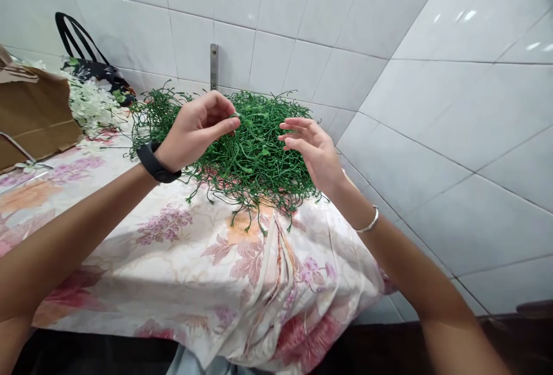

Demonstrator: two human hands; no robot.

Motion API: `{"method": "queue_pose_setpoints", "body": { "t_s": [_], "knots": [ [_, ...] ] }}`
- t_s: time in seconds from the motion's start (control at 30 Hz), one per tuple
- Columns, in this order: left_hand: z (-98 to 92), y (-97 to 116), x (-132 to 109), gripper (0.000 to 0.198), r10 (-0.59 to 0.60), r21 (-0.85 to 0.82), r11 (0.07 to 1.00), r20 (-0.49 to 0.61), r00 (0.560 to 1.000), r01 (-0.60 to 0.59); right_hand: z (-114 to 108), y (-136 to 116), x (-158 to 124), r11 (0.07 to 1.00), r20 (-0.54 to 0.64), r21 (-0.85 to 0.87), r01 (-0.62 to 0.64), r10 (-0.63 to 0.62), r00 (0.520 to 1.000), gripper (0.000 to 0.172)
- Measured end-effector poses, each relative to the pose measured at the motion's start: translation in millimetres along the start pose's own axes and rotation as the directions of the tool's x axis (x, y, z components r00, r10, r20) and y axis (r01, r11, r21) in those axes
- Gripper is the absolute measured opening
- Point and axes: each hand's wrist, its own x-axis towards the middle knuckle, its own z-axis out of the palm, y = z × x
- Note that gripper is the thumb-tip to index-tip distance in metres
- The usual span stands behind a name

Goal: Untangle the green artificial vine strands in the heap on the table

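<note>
A large tangled pile of thin green plastic stems [259, 156] lies on a table under a floral cloth [173, 260]. Above the pile's left part, my left hand [205, 124] pinches a small green piece [235, 115] between thumb and forefinger. My right hand [313, 150] is raised at the pile's right side, its fingers apart and nothing between them. A black band is on my left wrist and a silver bangle on my right.
White artificial flowers [93, 104] lie at the left, beside a brown cardboard box [34, 116]. A dark floral bag [101, 75] leans by the tiled wall [294, 18]. A metal bracket [214, 67] is fixed to that wall.
</note>
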Motion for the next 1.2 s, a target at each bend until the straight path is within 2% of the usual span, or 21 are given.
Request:
{"method": "queue_pose_setpoints", "body": {
  "t_s": [0.07, 0.17, 0.27, 0.33, 0.4, 0.5, 0.6, 0.67, 0.73, 0.87, 0.93, 1.0, 1.07, 1.2],
  "knots": [
    [7.0, -4, -2, 0.011, -0.021, -0.002, 1.000, 0.029, 0.999, 0.021, 4, -3, -1, 0.996, 0.053, -0.066, 0.053, -0.050, 0.997, 0.033],
    [11.3, -4, 2, 0.012, -0.005, -0.001, 1.000, 0.059, 0.998, 0.005, 5, -15, 6, 0.965, 0.239, -0.213, 0.152, -0.099, 0.966, 0.036],
    [7.1, 4, 16, 0.014, 0.064, 0.045, 0.997, 0.059, 0.996, -0.067, 1, -30, 21, 0.903, 0.398, -0.355, 0.242, -0.089, 0.913, 0.023],
    [-0.4, 11, 30, 0.015, 0.112, 0.119, 0.986, 0.063, 0.992, -0.119, -4, -38, 32, 0.856, 0.389, -0.426, 0.291, -0.117, 0.914, 0.018],
    [-10.2, 15, 43, 0.016, 0.116, 0.230, 0.963, 0.118, 0.986, -0.141, -11, -42, 41, 0.798, 0.322, -0.506, 0.326, -0.176, 0.930, 0.016],
    [-22.7, 12, 58, 0.019, -0.001, 0.424, 0.898, 0.271, 0.962, -0.118, -23, -43, 47, 0.756, 0.304, -0.567, 0.325, -0.174, 0.936, 0.016],
    [-25.6, 4, 63, 0.025, -0.131, 0.542, 0.831, 0.409, 0.903, -0.125, -32, -38, 49, 0.799, 0.363, -0.526, 0.291, -0.099, 0.927, 0.019],
    [-23.1, 0, 63, 0.029, -0.173, 0.588, 0.793, 0.467, 0.867, -0.158, -36, -33, 49, 0.833, 0.378, -0.483, 0.270, -0.080, 0.922, 0.020],
    [-20.3, 1, 60, 0.037, -0.215, 0.637, 0.747, 0.499, 0.839, -0.188, -37, -30, 51, 0.861, 0.377, -0.442, 0.252, -0.077, 0.923, 0.022],
    [-17.4, 10, 52, 0.065, -0.335, 0.698, 0.696, 0.524, 0.783, -0.170, -34, -26, 53, 0.917, 0.373, -0.332, 0.220, -0.087, 0.924, 0.024],
    [-15.5, 15, 48, 0.074, -0.303, 0.694, 0.694, 0.524, 0.796, -0.193, -30, -26, 52, 0.939, 0.371, -0.275, 0.205, -0.093, 0.924, 0.024],
    [-12.3, 20, 47, 0.072, -0.207, 0.667, 0.709, 0.507, 0.837, -0.229, -25, -28, 50, 0.953, 0.358, -0.236, 0.191, -0.097, 0.929, 0.023],
    [-8.5, 23, 47, 0.059, -0.139, 0.634, 0.735, 0.489, 0.861, -0.241, -21, -31, 48, 0.962, 0.337, -0.204, 0.182, -0.106, 0.936, 0.023],
    [-4.8, 26, 51, 0.026, -0.086, 0.565, 0.787, 0.501, 0.861, -0.250, -18, -41, 43, 0.967, 0.298, -0.166, 0.192, -0.137, 0.945, 0.021]
  ]
}}
